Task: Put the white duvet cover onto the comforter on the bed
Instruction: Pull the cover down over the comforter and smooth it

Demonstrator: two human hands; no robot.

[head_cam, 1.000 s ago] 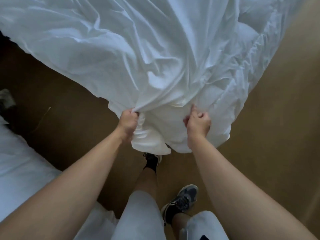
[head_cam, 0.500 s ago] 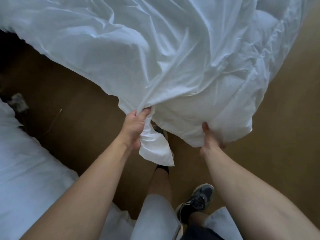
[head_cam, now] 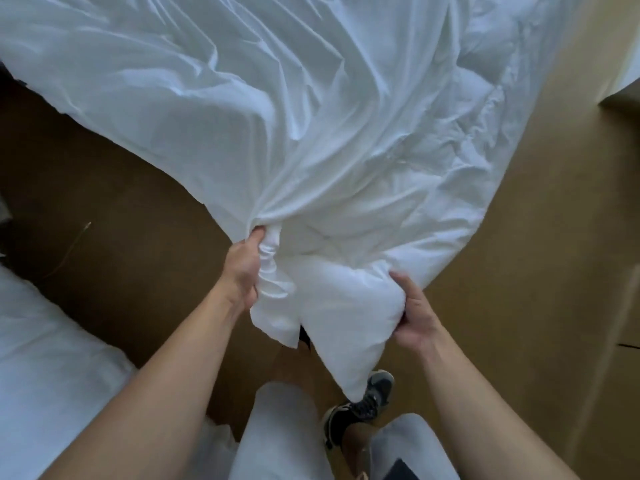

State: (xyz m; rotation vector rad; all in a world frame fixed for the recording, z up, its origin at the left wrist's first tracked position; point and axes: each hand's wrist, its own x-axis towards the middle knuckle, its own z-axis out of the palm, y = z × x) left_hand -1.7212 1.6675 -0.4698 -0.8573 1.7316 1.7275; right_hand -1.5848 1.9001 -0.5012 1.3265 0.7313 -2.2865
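Spread over the whole upper part of the view: white duvet cover (head_cam: 277, 116), rumpled and creased, draped down toward the floor and drawn into a tight gather at its near edge. Beneath and around it, brown floor (head_cam: 121, 202), darker on the left, paler and lit on the right. At the lower left, more white bedding (head_cam: 41, 358), apart from the cover's edge. Hanging from the near edge between the two hands, a puffy padded corner of the comforter (head_cam: 343, 323), point downward; hard to tell whether bare or already sheathed in cover cloth. Lower down, pale grey shorts (head_cam: 280, 438) on both legs. Clenched on a bunched rope of cover fabric, the left hand (head_cam: 244, 268), thumb up by the gather, a loose flap of cloth falling past the wrist. Wrapped round the right side of the padded corner, the right hand (head_cam: 414, 315), thumb on top, fingers curled underneath and mostly out of sight. Just behind the corner's tip, a dark shoe (head_cam: 360, 407). On the floor at far left, a thin pale cord (head_cam: 74, 244), well apart from the cover.
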